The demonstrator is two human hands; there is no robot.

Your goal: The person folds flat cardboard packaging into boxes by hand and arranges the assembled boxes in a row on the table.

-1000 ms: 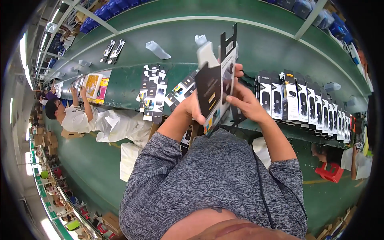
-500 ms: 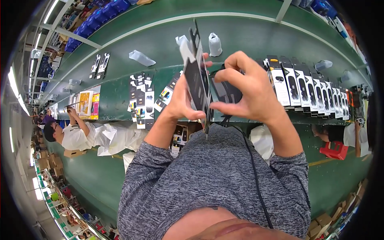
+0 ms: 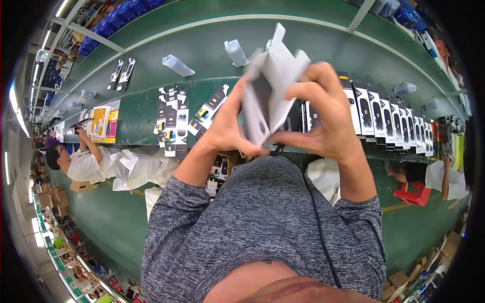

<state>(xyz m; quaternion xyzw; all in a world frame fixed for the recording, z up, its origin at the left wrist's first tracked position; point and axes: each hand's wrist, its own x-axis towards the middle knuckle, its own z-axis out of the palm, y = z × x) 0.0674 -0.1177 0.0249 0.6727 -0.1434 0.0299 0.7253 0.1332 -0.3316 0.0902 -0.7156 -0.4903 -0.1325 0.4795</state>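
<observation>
Between my hands, in front of my chest, is a white and dark cardboard box, spread into a tube with its end flaps standing up. Motion blurs its near edges. My left hand is closed on the box's left side, thumb at the lower corner. On the opposite side, my right hand grips the box with bent fingers above and the thumb below. Flat printed cartons lie on the green bench left of my left hand. To the right of my right hand stands a row of black and white boxes.
Several wrapped pale packets lie farther back on the bench. A co-worker stands at the left and another at the far right, near a red stool. White bags hang along the bench's near edge.
The thin, flattened box has been spread open and turned, so its white inside shows. My right hand, formerly with fingers apart beside it, now grips its right side.
</observation>
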